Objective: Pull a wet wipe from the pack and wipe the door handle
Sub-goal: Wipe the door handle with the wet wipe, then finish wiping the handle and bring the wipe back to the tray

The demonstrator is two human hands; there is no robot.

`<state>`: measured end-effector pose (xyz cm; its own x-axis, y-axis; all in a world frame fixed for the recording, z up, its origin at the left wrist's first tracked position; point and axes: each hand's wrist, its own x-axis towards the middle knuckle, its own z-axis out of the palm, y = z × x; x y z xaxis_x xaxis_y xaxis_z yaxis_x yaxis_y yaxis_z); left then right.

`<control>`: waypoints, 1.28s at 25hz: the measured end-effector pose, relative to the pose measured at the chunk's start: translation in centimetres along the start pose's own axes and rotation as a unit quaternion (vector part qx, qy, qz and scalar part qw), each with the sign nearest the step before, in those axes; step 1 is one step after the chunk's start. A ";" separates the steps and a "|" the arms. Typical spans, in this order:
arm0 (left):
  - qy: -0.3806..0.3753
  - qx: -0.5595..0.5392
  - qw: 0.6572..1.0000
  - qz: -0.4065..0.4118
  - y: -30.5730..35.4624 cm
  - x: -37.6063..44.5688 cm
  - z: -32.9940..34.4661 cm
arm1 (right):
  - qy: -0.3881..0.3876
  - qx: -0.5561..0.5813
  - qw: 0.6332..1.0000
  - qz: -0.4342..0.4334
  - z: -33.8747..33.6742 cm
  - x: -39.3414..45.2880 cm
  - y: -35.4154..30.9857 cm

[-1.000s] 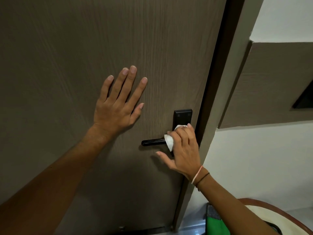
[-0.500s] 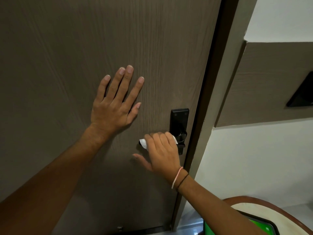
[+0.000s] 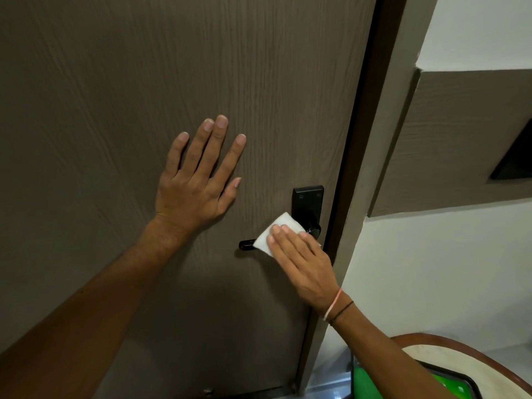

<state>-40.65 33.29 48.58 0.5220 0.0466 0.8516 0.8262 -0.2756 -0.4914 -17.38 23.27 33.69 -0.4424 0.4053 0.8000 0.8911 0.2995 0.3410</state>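
Observation:
A black lever door handle with a black backplate sits on the brown wood-grain door. My right hand presses a folded white wet wipe flat over the middle of the lever, near the backplate; only the lever's left tip shows. My left hand lies flat on the door, fingers spread, up and left of the handle. The wipe pack cannot be made out for certain.
The door frame runs along the handle's right side, with a white wall beyond. A round table edge and a green and black object sit at the bottom right.
My right hand slid the wipe left to the lever's tip, then back right toward the backplate, and its fingers flattened over the wipe. The left hand stayed on the door.

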 end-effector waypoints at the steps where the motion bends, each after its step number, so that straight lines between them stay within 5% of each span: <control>1: 0.000 0.000 1.000 0.000 0.0 0.0 0.0 | 0.002 0.021 0.998 0.061 -0.3 -0.7 0.1; 3: 0.000 -0.002 1.000 0.000 0.0 0.1 0.0 | 0.021 0.097 0.970 0.220 -0.4 -1.3 -1.1; 6: -0.004 -0.009 1.000 -0.002 -0.1 -0.1 0.0 | 0.064 0.209 0.876 0.429 -0.3 0.2 -6.2; 11: -0.022 -0.018 1.000 -0.010 0.2 0.2 -0.5 | 0.039 0.368 0.783 0.500 -2.9 4.4 -13.5; 13: -0.040 -0.022 0.999 -0.014 0.4 0.2 -1.1 | -0.020 0.504 0.691 0.518 -5.5 6.0 -15.4; 17: -0.114 -0.070 0.989 -0.067 1.8 1.2 -4.4 | -0.017 0.611 0.498 0.615 -11.8 6.2 -11.5; 19: -0.121 -0.201 0.961 -0.146 4.5 1.7 -7.3 | -0.016 0.687 0.358 0.632 -15.2 4.6 -6.7; 21: -0.133 -0.385 0.869 -0.280 8.4 2.0 -10.6 | -0.040 0.739 0.262 0.620 -18.7 3.1 -1.9; 22: -0.168 -0.477 0.790 -0.347 11.0 2.5 -12.3 | -0.066 0.740 0.263 0.616 -20.0 1.9 0.5; 25: -0.318 -0.668 0.477 -0.474 20.2 4.0 -16.1 | -0.145 0.705 0.333 0.609 -22.7 -3.0 7.6; 26: -0.339 -0.675 0.415 -0.507 23.4 4.2 -16.5 | -0.165 0.683 0.363 0.612 -23.2 -5.1 9.8; 29: -0.368 -0.644 0.348 -0.574 32.2 3.5 -16.8 | -0.173 0.611 0.422 0.646 -23.3 -12.5 14.8; 32: -0.401 -0.621 0.299 -0.604 42.9 0.4 -17.0 | -0.200 0.549 0.382 0.716 -22.5 -23.2 17.1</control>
<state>-8.57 5.12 30.97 0.2961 0.9097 -0.2913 0.0595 0.2868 0.9561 10.38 -0.47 32.05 0.2444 0.8664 -0.4355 -0.2337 -0.3833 -0.8936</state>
